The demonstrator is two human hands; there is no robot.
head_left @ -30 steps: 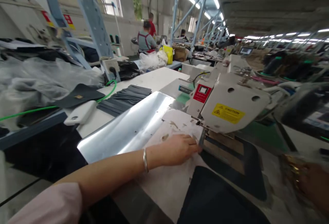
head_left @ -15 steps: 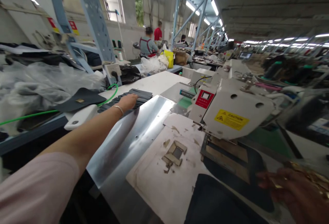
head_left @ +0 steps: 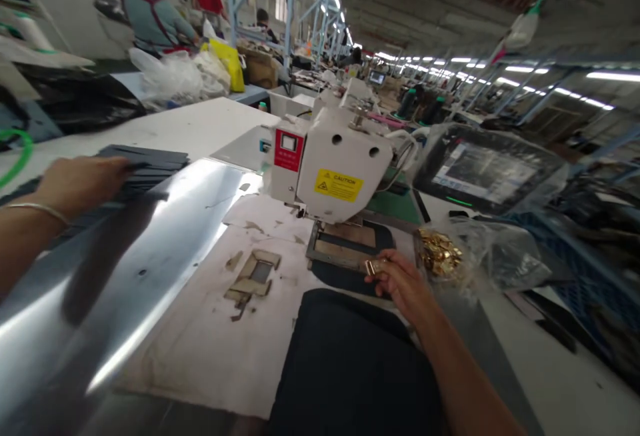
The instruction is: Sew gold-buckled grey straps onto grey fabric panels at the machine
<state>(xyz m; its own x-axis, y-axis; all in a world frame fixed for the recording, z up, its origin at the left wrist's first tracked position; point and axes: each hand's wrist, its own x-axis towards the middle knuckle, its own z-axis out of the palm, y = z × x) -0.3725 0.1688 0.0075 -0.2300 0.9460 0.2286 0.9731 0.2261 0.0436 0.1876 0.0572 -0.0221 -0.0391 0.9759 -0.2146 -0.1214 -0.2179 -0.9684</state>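
Note:
My left hand (head_left: 87, 183) is at the left, its fingers closed on a dark strip at the edge of a stack of dark strips (head_left: 145, 163); the hand is slightly blurred. In front of the sewing machine (head_left: 345, 163), my right hand (head_left: 400, 283) pinches a small gold metal clasp (head_left: 371, 267) between thumb and fingers. Beneath the machine head, a metal clamp frame (head_left: 345, 243) lies over a dark rounded panel (head_left: 345, 277). Nearer to me is another dark panel (head_left: 355, 363), flat beside the pale template sheet (head_left: 200, 349).
An open plastic bag holds several gold clasps (head_left: 440, 254) right of my right hand. Behind it stands a plastic-covered control screen (head_left: 490, 169). Shiny sheet metal (head_left: 150, 276) covers the table at the left. Co-workers (head_left: 155, 16) are farther back.
The view has swung right, bringing the screen and bag of clasps into sight. My right hand has come from the bag to the clamp frame with a clasp. My left hand stays at the strips.

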